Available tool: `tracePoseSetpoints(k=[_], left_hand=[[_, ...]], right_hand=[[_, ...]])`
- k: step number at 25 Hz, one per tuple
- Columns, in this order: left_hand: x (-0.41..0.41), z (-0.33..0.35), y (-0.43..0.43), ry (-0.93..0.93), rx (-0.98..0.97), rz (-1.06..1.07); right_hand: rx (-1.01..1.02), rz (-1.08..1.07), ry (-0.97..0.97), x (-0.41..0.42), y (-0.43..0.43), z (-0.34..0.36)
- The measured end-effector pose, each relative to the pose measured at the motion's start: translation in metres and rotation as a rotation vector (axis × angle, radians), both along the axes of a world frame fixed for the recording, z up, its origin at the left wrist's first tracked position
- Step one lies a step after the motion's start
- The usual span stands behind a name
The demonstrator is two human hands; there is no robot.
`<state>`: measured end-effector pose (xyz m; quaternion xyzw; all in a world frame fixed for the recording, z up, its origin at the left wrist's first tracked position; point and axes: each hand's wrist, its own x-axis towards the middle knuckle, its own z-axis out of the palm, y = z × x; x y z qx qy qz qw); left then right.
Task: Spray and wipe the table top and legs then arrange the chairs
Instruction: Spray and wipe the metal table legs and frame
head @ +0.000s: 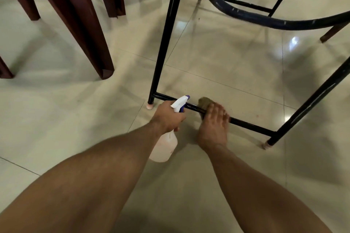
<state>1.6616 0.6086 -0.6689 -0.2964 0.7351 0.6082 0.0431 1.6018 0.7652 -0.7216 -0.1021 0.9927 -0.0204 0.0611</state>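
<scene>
I look down under the table at its black metal frame. My left hand grips a pale spray bottle by its neck; the white and blue nozzle points at the low crossbar. My right hand presses a brownish cloth onto that crossbar, fingers folded over the bar. The crossbar joins the left table leg to the right table leg. Most of the cloth is hidden under my fingers.
Dark red-brown chair legs stand at the left and upper left on the glossy tiled floor. A curved dark-blue metal ring of the frame hangs at the upper right. Another brown chair leg shows at the right edge.
</scene>
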Motion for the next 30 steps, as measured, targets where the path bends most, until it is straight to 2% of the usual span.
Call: tracePoseSetpoints(k=[2, 4, 5, 8, 9, 11, 14, 15, 16, 17, 20, 21, 22, 25, 26, 28, 30], left_hand=[[0.004, 0.002, -0.006, 0.014, -0.011, 0.007], [0.007, 0.001, -0.011, 0.036, -0.025, 0.025], [0.008, -0.002, -0.012, 0.042, -0.032, 0.044], [0.009, -0.012, -0.017, 0.023, -0.066, 0.073], [0.009, -0.015, -0.018, 0.018, -0.072, 0.078], [0.008, -0.017, -0.02, 0.013, -0.075, 0.072], [0.007, -0.021, -0.024, 0.006, -0.052, 0.107], [0.006, -0.022, -0.025, 0.007, -0.046, 0.131], [0.005, -0.023, -0.026, 0.014, -0.049, 0.158], [0.004, -0.024, -0.028, 0.025, -0.059, 0.184], [0.003, -0.025, -0.032, 0.039, -0.084, 0.227], [0.004, -0.025, -0.034, 0.037, -0.092, 0.228], [0.004, -0.025, -0.036, 0.038, -0.094, 0.229], [0.005, -0.024, -0.042, 0.039, -0.085, 0.247], [0.006, -0.023, -0.043, 0.038, -0.09, 0.252], [0.009, -0.021, -0.046, 0.049, -0.096, 0.272], [0.013, -0.02, -0.051, 0.063, -0.107, 0.27]], right_hand=[[0.002, -0.273, -0.06, -0.001, 0.019, 0.004], [-0.01, -0.356, -0.073, 0.001, 0.015, 0.006], [-0.017, -0.29, -0.054, 0.0, 0.001, 0.007], [-0.061, 0.217, -0.053, -0.004, -0.046, 0.01], [-0.049, 0.32, -0.071, -0.004, -0.054, 0.012], [-0.019, 0.264, -0.05, -0.007, -0.049, 0.01], [-0.071, -0.172, -0.027, 0.003, -0.034, 0.003], [-0.075, -0.242, -0.039, 0.007, -0.038, 0.004], [-0.066, -0.23, -0.052, 0.008, -0.048, 0.005], [-0.052, -0.127, -0.056, 0.006, -0.059, 0.006], [-0.03, 0.371, -0.042, -0.003, -0.08, 0.01], [-0.004, 0.433, -0.056, -0.01, -0.08, 0.014], [0.022, 0.403, -0.067, -0.016, -0.076, 0.014], [0.068, 0.017, -0.026, -0.006, -0.059, 0.011], [0.082, -0.046, -0.036, 0.001, -0.063, 0.011], [0.036, -0.001, -0.094, 0.007, -0.085, 0.012], [-0.072, 0.264, -0.136, 0.006, -0.111, 0.012]])
